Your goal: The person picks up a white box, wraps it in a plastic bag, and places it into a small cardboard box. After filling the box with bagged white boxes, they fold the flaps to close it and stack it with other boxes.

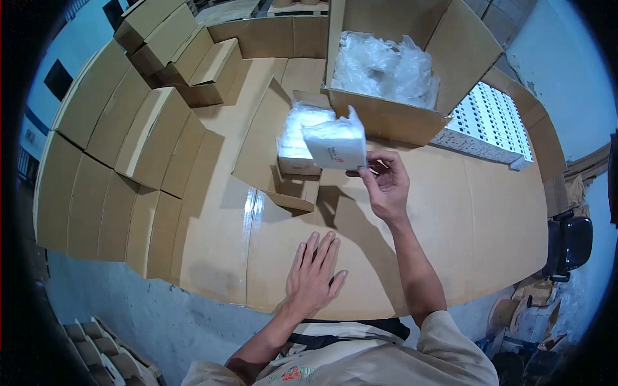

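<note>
My right hand [387, 183] grips a small white box [336, 147] in clear plastic wrap by its lower right corner, with printing on its face. The box is held up in front of an open carton [259, 145], which holds another plastic-wrapped white item [300, 132] along its far part. At the near end of that carton some bare inside shows. My left hand [314, 273] lies flat on the cardboard-covered table [450, 238], fingers spread, holding nothing.
A large open box [386, 116] with crumpled clear plastic bags [384, 69] stands at the back. Right of it lies a white block with rows of holes [487, 124]. Closed cardboard boxes [129, 141] are stacked at the left. A black chair [571, 244] is at the far right.
</note>
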Available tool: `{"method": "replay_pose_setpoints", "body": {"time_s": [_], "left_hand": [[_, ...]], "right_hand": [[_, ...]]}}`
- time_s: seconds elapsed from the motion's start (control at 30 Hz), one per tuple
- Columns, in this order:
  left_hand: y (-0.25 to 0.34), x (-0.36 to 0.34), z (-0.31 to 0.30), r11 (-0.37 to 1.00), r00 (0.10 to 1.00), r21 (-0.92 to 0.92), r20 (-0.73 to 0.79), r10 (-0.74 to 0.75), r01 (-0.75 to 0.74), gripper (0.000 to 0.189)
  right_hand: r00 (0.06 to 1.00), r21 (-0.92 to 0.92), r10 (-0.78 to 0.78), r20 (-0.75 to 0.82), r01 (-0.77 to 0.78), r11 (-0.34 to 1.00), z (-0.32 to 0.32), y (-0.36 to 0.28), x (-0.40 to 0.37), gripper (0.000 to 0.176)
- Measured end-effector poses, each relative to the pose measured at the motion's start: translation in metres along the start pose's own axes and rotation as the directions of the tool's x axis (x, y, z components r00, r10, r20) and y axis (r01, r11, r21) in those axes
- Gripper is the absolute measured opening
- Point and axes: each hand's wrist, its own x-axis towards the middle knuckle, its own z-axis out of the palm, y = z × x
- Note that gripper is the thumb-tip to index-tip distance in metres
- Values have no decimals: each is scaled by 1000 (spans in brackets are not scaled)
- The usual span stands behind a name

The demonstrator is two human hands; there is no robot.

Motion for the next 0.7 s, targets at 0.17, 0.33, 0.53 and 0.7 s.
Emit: {"method": "replay_pose_setpoints", "body": {"time_s": [0.17, 0.33, 0.53, 0.7], "left_hand": [[-3, 0, -3, 999, 999, -46, -30, -16, 14, 71], [-5, 1, -2, 996, 999, -83, -51, -20, 16, 70], [-7, 2, -2, 996, 999, -88, -45, -29, 25, 67], [-8, 3, -3, 994, 999, -100, -32, -39, 36, 65]], "right_hand": [[994, -89, -40, 104, 49, 995, 22, 6, 11, 29], [947, -433, -75, 313, 212, 876, 25, -15, 26, 33], [863, -592, -92, 498, 415, 691, 36, -36, 41, 33], [829, -657, -17, 559, 456, 600, 45, -33, 41, 37]]}}
